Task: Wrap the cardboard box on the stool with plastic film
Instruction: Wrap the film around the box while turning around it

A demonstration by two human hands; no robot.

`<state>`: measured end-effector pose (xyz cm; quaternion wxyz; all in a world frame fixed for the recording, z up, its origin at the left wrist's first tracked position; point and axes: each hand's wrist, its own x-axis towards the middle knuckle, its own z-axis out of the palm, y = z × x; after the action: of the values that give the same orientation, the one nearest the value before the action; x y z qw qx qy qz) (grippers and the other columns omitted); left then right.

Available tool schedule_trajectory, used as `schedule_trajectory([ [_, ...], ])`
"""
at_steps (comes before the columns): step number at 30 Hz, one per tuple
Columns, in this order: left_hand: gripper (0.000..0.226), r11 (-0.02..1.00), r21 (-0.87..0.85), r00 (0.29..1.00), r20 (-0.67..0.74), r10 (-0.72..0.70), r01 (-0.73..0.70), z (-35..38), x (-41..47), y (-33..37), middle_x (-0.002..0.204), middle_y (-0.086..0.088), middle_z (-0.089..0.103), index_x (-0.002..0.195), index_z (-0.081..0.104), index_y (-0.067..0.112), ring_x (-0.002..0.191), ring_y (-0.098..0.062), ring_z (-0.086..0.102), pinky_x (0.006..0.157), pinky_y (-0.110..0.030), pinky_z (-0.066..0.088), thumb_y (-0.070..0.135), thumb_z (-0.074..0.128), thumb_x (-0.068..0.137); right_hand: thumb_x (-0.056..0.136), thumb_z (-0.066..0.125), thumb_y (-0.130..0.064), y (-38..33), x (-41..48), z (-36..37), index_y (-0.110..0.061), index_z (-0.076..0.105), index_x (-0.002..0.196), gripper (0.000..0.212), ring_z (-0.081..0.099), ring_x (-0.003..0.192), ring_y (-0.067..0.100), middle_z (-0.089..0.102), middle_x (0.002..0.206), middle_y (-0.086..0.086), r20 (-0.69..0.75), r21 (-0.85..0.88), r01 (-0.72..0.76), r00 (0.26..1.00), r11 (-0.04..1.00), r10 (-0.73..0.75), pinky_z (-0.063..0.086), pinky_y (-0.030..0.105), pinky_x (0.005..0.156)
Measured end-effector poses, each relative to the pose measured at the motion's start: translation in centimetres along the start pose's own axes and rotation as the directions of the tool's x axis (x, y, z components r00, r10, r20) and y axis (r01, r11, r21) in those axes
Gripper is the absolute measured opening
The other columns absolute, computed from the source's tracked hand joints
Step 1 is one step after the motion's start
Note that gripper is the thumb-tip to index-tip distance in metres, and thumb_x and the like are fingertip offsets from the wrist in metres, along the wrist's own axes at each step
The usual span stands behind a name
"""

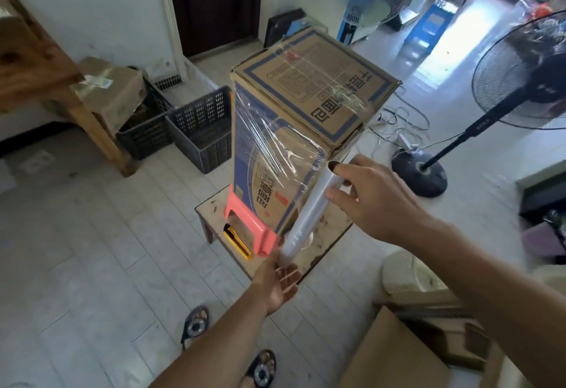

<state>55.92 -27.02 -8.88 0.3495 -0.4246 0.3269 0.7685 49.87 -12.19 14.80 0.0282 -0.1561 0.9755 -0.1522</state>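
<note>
Roll held at both ends: right hand clamped on the top, left hand cupping the bottom. Axis near-upright, just right of the cardboard box on the pink stool. Film feeds leftward onto the near face.

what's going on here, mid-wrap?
Yes, mid-wrap. A person holds a roll of plastic film by its two ends: right hand at the top end, left hand at the bottom. Film runs from the roll onto the near side of the tall cardboard box, and a strip already crosses its top. The box stands on a pink stool, which sits on a low wooden table. The lower part of the box looks unwrapped.
</note>
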Motion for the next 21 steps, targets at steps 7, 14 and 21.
schedule_trajectory([
  [7, 0.054, 0.99, 0.136, 0.999, 0.001, -0.04, 0.039, 0.7, 1.0, -0.2, 0.1, -0.012, 0.063, 0.111, 0.063, 0.008, 0.092, -0.025, 0.063, 0.072, -0.033, 0.047, 0.057, 0.061, 0.09, 0.095, 0.064, -0.035, 1.9, -0.2, -1.1, -0.017, 0.063, 0.129, 0.038, 0.059, 0.084, 0.005, 0.063, 0.119, -0.012, 0.037, -0.015, -0.024, 0.999, 1.0, 0.025, 0.041, 0.023, 0.073],
  [14, 0.038, 0.999, 0.017, 0.994, 0.093, 0.049, -0.051, 2.2, 1.3, 1.7, 0.104, -0.017, 0.061, 0.122, 0.057, 0.005, 0.095, -0.031, 0.063, 0.079, -0.04, 0.048, 0.037, 0.05, 0.101, 0.093, 0.066, -0.037, 3.1, 0.1, -1.6, -0.016, 0.068, 0.118, 0.032, 0.055, 0.08, 0.003, 0.052, 0.093, -0.017, 0.042, -0.027, -0.034, 0.998, 0.999, 0.036, 0.037, 0.019, 0.066],
  [21, 0.051, 1.0, -0.008, 0.994, 0.111, 0.005, -0.004, 2.2, 2.4, -1.2, 0.109, -0.012, 0.065, 0.124, 0.06, 0.008, 0.102, -0.028, 0.065, 0.079, -0.039, 0.049, 0.05, 0.058, 0.094, 0.093, 0.061, -0.049, 3.6, -0.5, -1.3, -0.034, 0.06, 0.088, 0.016, 0.052, 0.072, 0.008, 0.053, 0.078, -0.015, 0.01, -0.019, -0.074, 0.997, 0.997, 0.074, 0.04, 0.029, 0.062],
])
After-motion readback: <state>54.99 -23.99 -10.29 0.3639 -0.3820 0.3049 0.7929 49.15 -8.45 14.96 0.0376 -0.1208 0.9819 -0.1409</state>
